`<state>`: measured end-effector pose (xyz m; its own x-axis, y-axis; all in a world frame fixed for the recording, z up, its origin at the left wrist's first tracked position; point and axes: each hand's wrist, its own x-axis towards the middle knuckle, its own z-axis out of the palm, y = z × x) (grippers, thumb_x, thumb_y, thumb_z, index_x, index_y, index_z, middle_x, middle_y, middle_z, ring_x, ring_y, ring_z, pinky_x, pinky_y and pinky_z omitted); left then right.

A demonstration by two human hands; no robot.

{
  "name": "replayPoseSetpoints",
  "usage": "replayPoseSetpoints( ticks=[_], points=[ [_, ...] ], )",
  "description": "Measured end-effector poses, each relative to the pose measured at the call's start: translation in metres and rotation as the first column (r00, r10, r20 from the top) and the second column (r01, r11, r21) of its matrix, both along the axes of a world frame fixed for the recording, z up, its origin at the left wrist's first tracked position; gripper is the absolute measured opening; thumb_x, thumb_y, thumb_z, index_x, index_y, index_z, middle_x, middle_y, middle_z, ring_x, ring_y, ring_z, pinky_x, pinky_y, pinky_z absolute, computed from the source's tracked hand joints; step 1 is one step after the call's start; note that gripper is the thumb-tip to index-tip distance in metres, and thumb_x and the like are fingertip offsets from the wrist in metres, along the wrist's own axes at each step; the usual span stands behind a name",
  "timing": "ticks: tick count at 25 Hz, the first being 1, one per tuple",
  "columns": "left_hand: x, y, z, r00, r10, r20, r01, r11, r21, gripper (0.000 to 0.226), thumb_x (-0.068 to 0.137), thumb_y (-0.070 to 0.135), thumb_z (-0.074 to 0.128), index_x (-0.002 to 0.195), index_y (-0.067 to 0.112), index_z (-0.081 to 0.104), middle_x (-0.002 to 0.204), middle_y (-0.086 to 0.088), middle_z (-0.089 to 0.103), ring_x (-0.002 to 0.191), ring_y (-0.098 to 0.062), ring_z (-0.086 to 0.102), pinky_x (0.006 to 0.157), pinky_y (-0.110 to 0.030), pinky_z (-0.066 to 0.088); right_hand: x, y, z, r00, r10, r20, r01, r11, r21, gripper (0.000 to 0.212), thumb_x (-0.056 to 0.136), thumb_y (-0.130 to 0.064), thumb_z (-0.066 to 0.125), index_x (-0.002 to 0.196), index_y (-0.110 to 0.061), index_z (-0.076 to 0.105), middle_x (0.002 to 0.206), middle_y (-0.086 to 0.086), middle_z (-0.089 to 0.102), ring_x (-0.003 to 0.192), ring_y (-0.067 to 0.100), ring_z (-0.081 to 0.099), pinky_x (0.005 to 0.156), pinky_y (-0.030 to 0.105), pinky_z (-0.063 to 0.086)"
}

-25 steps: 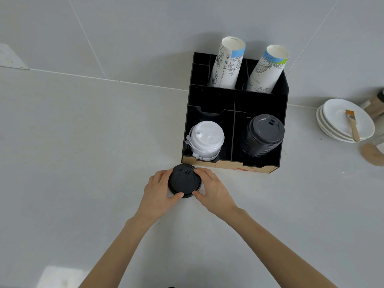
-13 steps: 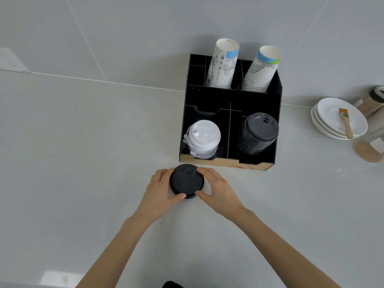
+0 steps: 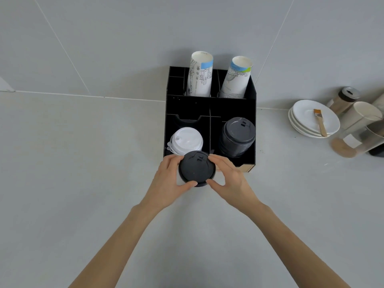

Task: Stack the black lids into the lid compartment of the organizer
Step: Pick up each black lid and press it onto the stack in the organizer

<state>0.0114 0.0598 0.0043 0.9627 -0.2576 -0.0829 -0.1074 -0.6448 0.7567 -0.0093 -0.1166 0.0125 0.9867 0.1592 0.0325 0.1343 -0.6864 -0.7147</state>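
Both hands hold a short stack of black lids [image 3: 196, 169] just in front of the black organizer [image 3: 209, 107]. My left hand [image 3: 166, 181] grips its left side and my right hand [image 3: 230, 179] its right side. The held stack overlaps the organizer's front edge and hides part of it. A taller stack of black lids [image 3: 236, 138] stands in the front right compartment. White lids [image 3: 186, 141] fill the front left compartment.
Two stacks of paper cups [image 3: 199, 73] lean in the organizer's back compartments. To the right are stacked white saucers [image 3: 311, 119] with a small brush [image 3: 320, 123], and several jars [image 3: 345, 98]. The counter meets a grey wall behind.
The held black lids have risen off the counter and moved toward the organizer's front edge. Both hands kept their grip.
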Motion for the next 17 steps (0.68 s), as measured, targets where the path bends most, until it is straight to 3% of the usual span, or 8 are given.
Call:
replayPoseSetpoints(
  ticks=[3,6,13,17],
  points=[
    [0.011,-0.02,0.009,0.999,-0.022,0.045,0.022,1.0,0.0,0.066,0.072,0.027,0.073,0.127,0.014,0.037,0.131,-0.007,0.04,0.117,-0.023,0.045,0.098,-0.031,0.04,0.005,-0.017,0.009,0.998,-0.05,0.033,0.05,0.999,-0.014,0.054,0.08,-0.009,0.063,0.129,-0.01,0.041,0.137,0.006,0.045,0.123,0.011,0.04,0.099,0.001,0.021],
    [0.023,-0.041,0.018,0.995,-0.04,0.094,0.04,0.999,0.009,0.067,0.074,0.028,0.071,0.128,0.011,0.036,0.134,-0.008,0.04,0.121,-0.021,0.042,0.092,-0.02,0.032,0.013,-0.035,0.017,0.992,-0.103,0.067,0.105,0.994,-0.022,0.053,0.079,-0.007,0.064,0.128,-0.009,0.042,0.136,0.007,0.047,0.122,0.012,0.042,0.098,-0.004,0.02],
    [0.051,-0.08,0.033,0.991,-0.043,0.124,0.047,0.998,-0.03,0.068,0.073,0.027,0.072,0.128,0.009,0.036,0.133,-0.011,0.039,0.121,-0.023,0.041,0.098,-0.028,0.034,0.036,-0.066,0.034,0.978,-0.172,0.115,0.178,0.983,-0.046,0.052,0.079,-0.006,0.063,0.127,-0.009,0.043,0.136,0.006,0.047,0.125,0.016,0.043,0.091,-0.011,0.016],
    [0.066,-0.098,0.034,0.992,-0.037,0.122,0.042,0.998,-0.036,0.068,0.073,0.028,0.072,0.128,0.009,0.037,0.133,-0.011,0.039,0.121,-0.025,0.042,0.101,-0.035,0.039,0.049,-0.08,0.037,0.974,-0.194,0.116,0.2,0.979,-0.043,0.052,0.079,-0.006,0.063,0.128,-0.009,0.043,0.136,0.006,0.047,0.123,0.02,0.045,0.095,-0.001,0.022]
  ],
)
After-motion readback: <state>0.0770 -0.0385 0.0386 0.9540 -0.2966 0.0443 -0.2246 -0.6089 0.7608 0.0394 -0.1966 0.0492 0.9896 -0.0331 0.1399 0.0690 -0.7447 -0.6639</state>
